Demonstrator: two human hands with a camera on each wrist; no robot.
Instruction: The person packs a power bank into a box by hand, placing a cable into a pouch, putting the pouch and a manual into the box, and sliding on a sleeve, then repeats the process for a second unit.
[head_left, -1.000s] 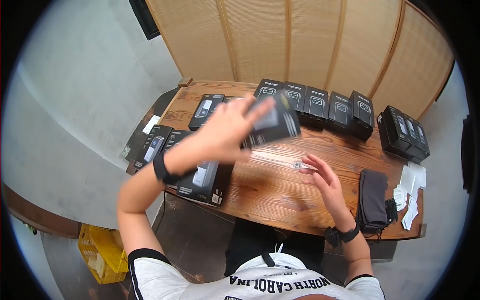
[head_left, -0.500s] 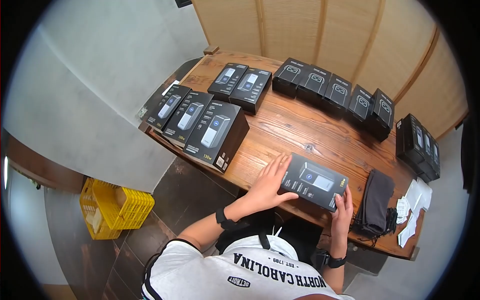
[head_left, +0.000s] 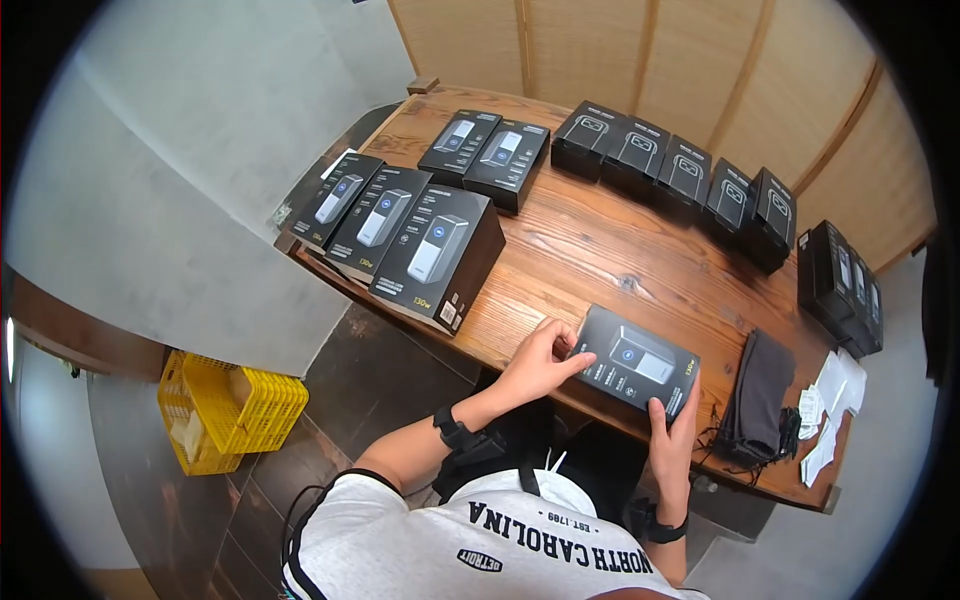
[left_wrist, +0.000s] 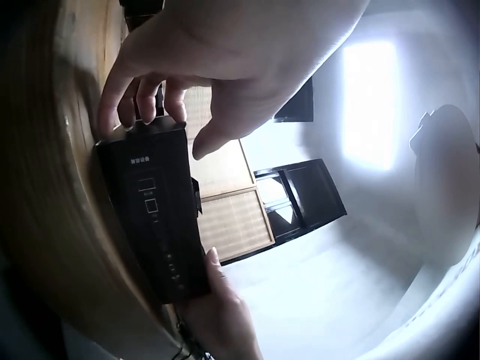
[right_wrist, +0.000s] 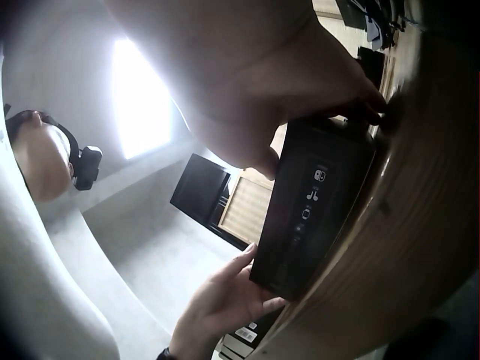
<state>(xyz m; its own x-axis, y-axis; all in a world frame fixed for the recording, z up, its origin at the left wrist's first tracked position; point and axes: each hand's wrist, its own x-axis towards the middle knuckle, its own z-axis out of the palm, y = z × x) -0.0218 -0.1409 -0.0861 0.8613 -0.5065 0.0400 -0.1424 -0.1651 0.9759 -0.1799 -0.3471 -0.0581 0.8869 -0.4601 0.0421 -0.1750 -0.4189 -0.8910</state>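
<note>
A black retail box (head_left: pixel 640 358) printed with a silver device and "130W" lies face up near the table's front edge. My left hand (head_left: pixel 545 362) is at its left end, fingers bent against the end edge and thumb by the upper face. In the left wrist view, those fingertips sit along the end of the box (left_wrist: pixel 154 210). My right hand (head_left: pixel 675 440) grips the opposite end, its thumb on the printed face and its fingers partly hidden behind the box. The right wrist view shows the side of the box (right_wrist: pixel 311 210) between both hands.
Several similar printed boxes (head_left: pixel 435 255) stand at the table's left. A row of black boxes (head_left: pixel 680 175) lines the back, with more boxes (head_left: pixel 840 285) at far right. Dark cloth pouches (head_left: pixel 755 395) and white papers (head_left: pixel 825 410) lie right. A yellow crate (head_left: pixel 235 410) sits on the floor.
The box came from the upper left in my left hand down to the front edge, where both hands met on it. My left fingers have since bent in at its left end.
</note>
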